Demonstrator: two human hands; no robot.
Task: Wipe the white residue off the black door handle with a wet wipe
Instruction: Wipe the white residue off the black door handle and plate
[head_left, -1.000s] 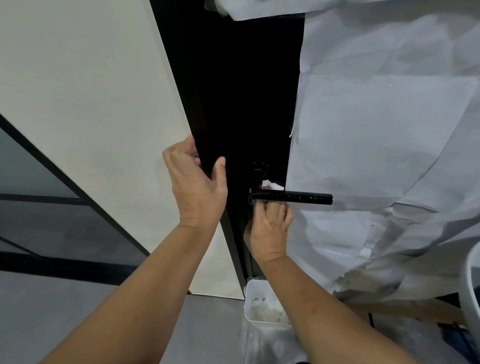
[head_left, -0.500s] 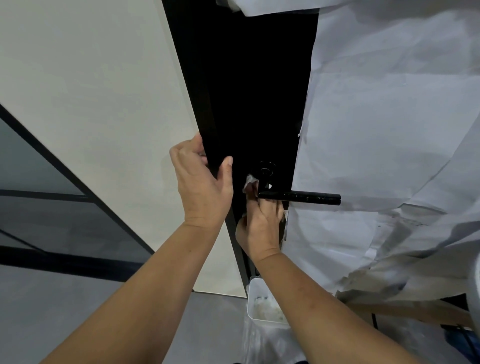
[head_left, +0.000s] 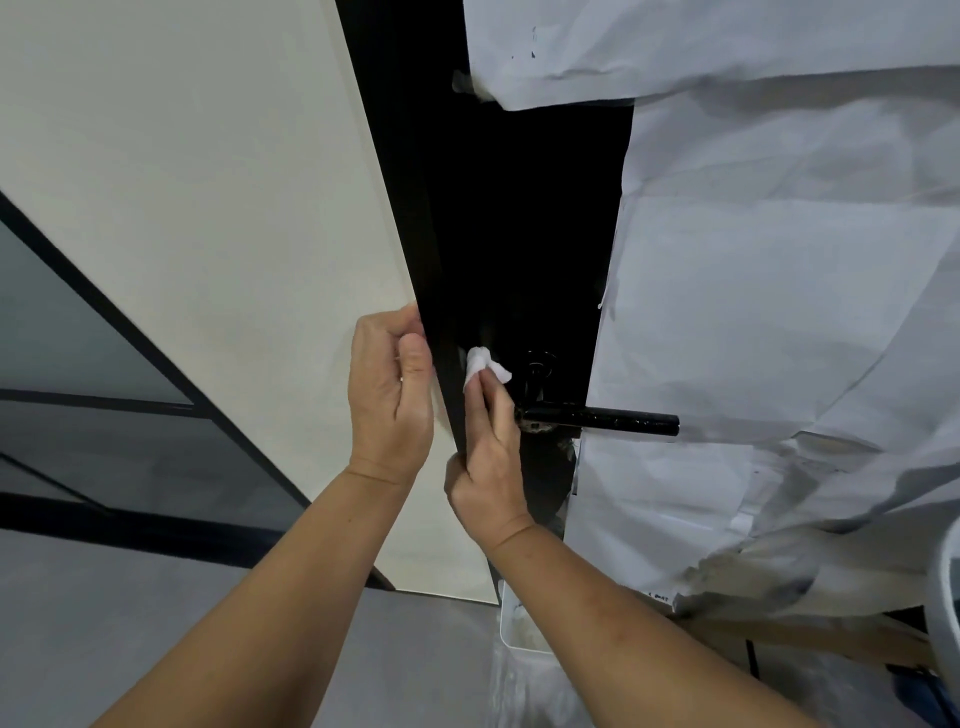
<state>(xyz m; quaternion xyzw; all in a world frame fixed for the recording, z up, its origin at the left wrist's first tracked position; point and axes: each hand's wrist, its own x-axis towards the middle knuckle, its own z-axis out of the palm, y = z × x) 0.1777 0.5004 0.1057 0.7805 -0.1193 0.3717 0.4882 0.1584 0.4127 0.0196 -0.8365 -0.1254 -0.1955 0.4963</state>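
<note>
The black lever door handle (head_left: 602, 419) sticks out to the right from the black door (head_left: 509, 249); white specks show along it and near its base. My right hand (head_left: 491, 447) pinches a crumpled white wet wipe (head_left: 480, 364) just left of the handle's round base, against the door. My left hand (head_left: 392, 395) grips the door's left edge, fingers curled round it.
White paper sheets (head_left: 779, 291) cover the surface right of the door. A cream wall panel (head_left: 208, 208) lies to the left. A white bin (head_left: 519, 629) with a plastic liner stands on the grey floor below the handle.
My right hand has moved from under the handle's base up and left, bringing the wipe above and left of the handle. The left hand stays on the door edge.
</note>
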